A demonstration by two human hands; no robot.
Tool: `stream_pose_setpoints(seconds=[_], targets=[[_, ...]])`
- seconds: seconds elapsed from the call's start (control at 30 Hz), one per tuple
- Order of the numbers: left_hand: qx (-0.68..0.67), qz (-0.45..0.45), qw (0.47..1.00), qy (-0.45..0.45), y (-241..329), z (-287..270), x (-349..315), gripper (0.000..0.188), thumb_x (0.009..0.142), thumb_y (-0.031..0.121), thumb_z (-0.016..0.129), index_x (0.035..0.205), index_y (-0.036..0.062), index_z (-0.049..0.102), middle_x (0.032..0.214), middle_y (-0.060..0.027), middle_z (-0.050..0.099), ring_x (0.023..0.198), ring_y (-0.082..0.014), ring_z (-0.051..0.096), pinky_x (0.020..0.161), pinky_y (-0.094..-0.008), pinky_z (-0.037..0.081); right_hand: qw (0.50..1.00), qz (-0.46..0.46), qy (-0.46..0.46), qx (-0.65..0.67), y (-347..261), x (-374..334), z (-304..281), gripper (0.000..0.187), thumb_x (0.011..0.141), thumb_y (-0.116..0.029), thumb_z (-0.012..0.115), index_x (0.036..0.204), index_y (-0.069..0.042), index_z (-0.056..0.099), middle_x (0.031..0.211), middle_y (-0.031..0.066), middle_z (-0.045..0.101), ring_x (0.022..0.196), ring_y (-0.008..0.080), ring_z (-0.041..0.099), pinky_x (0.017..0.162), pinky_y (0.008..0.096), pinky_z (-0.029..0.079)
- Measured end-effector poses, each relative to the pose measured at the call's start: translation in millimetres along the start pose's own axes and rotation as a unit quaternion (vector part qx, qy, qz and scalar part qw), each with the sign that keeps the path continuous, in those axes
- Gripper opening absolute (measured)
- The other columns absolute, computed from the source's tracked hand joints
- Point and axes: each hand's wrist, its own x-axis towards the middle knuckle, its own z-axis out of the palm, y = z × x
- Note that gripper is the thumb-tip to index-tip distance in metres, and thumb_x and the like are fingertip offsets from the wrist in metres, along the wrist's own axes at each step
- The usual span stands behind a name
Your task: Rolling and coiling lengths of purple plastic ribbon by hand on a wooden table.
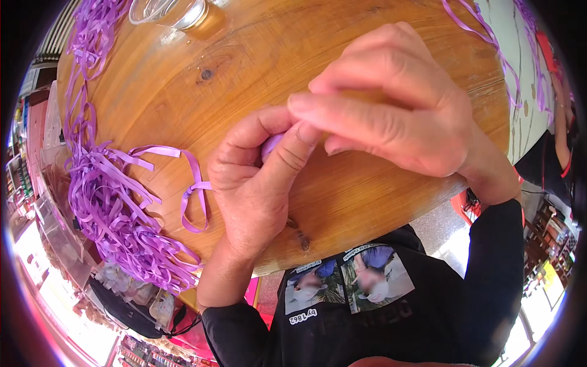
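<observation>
Above the wooden table (159, 92), my left hand (257, 171) is closed on a purple ribbon (269, 147), whose folded part shows between thumb and fingers. From that hand's left side a ribbon tail with a loop (195, 189) trails over the tabletop. My right hand (397, 107) comes in from the right, slightly blurred, its fingers curled and its thumb tip meeting the left fingertips. Whatever it pinches is hidden. A large heap of purple ribbons (116, 202) lies left of my left hand, along the table's edge.
Clear plastic cups or tubs (177, 13) stand at the far left of the table. More ribbon strands (101, 37) run along the far left edge, and others (489, 37) hang at the far right. Another person (553, 147) is partly visible at the right rim.
</observation>
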Motion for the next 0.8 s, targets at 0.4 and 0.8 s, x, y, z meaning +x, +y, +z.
stream_pose_setpoints(seconds=[0.4,0.8], targets=[[0.249,0.16,0.955,-0.007,2,4,0,0.006,0.082,0.0,0.066,0.088,-0.0001,0.067,0.065,0.004,0.046,0.057,-0.0026,0.036,0.051,-0.018,0.026,0.991,-0.066,-0.003,-0.12,-3,-7,-3,0.031,0.056,-0.012,0.069,0.085,0.0,0.067,0.074,0.0044,0.057,0.068,0.0202,0.053,0.063,0.0339,0.042],[0.253,0.095,0.962,0.043,16,0,0,0.005,0.081,-0.001,0.066,0.086,-0.0007,0.065,0.068,0.0025,0.051,0.06,-0.0026,0.042,0.052,-0.0176,0.031,0.993,-0.069,-0.012,-0.094,4,7,-11,0.025,0.06,-0.009,0.074,0.082,0.001,0.065,0.073,0.0064,0.055,0.068,0.0218,0.051,0.063,0.035,0.043]])
